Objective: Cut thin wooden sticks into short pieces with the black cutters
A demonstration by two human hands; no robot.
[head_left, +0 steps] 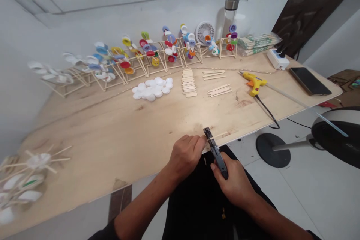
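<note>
At the table's near edge, my left hand (188, 153) is closed, its fingers pinching one end of a thin wooden stick (221, 135). The stick runs through or across the head of dark metal pliers (216, 154), its far part sticking out to the right. My right hand (234, 180) is wrapped round the handles of the pliers, just below the table edge. Whether the jaws are fully closed on the stick cannot be made out. Beyond my hands lie a pile of short wooden sticks (189, 84), two smaller stick groups (219, 90) and several white bottle caps (153, 88).
Stick frames with colourful bottle-cap wheels (146, 50) line the wall. A yellow glue gun (254, 82), a phone (310, 81) and a power strip (278, 59) sit at right. Stick-and-cap wheels (39, 161) lie at left. A standing fan (337, 135) is beside the table.
</note>
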